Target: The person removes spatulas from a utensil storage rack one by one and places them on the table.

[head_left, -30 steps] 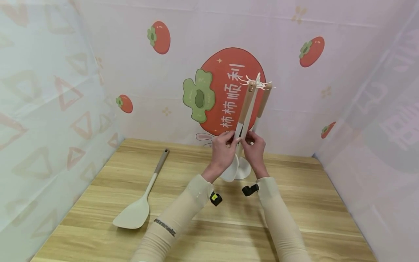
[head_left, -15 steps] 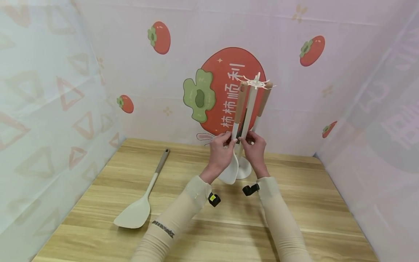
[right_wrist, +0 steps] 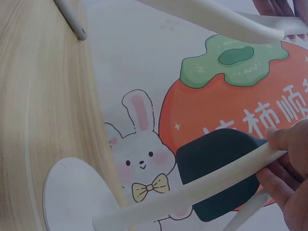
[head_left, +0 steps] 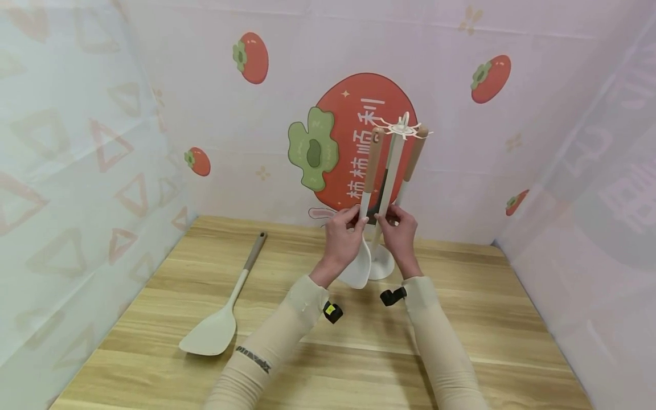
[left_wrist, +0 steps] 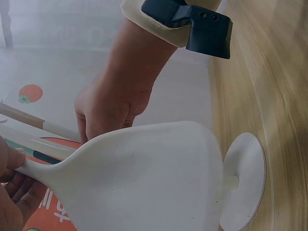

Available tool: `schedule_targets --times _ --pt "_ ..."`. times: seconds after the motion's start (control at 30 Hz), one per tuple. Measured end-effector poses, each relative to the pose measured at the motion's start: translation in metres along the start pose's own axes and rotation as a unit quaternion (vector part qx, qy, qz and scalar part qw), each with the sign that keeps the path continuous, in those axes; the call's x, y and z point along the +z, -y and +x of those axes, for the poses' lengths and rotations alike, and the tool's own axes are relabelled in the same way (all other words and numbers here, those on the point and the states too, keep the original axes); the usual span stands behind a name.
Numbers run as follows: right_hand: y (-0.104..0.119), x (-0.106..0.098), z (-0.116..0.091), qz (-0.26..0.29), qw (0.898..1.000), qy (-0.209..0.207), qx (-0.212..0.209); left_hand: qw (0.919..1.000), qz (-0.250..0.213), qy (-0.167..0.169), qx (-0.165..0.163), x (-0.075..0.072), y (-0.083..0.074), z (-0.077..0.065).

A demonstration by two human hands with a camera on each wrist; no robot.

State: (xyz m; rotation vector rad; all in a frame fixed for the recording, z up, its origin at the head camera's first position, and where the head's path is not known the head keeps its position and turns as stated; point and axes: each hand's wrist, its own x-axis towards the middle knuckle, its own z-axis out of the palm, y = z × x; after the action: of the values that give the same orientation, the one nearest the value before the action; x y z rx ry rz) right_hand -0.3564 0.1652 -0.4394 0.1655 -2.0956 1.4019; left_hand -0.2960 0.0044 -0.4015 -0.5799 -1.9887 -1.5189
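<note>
My left hand [head_left: 342, 239] pinches the pale neck of a turner [head_left: 360, 267] whose wooden handle [head_left: 373, 162] points up near the rack top. The turner's broad white head [left_wrist: 154, 178] hangs down and fills much of the left wrist view. My right hand [head_left: 400, 233] grips the pole [right_wrist: 192, 192] of a white utensil rack, which has a ring of hooks [head_left: 402, 130] on top. Behind that pole is a dark spatula [right_wrist: 216, 154]. Another wooden-handled utensil [head_left: 415, 156] hangs on the right; its lower end is hidden behind my right hand.
The rack's round white base [head_left: 381, 266] stands on the wooden table [head_left: 359, 353]. A second, cream turner with a grey-brown handle [head_left: 217, 327] lies at the left. Behind the table hangs a printed fabric backdrop [head_left: 246, 125].
The turner in my left hand has shifted left, away from the pole, exposing more of the dark spatula behind. My right hand stays on the pole.
</note>
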Motion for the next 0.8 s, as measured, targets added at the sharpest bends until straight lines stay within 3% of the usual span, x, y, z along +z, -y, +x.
schedule_targets --times 0.8 --pt "0.001 0.000 -0.004 0.005 1.000 0.003 -0.009 0.9987 0.020 -0.012 -0.045 -0.016 0.019 -0.009"
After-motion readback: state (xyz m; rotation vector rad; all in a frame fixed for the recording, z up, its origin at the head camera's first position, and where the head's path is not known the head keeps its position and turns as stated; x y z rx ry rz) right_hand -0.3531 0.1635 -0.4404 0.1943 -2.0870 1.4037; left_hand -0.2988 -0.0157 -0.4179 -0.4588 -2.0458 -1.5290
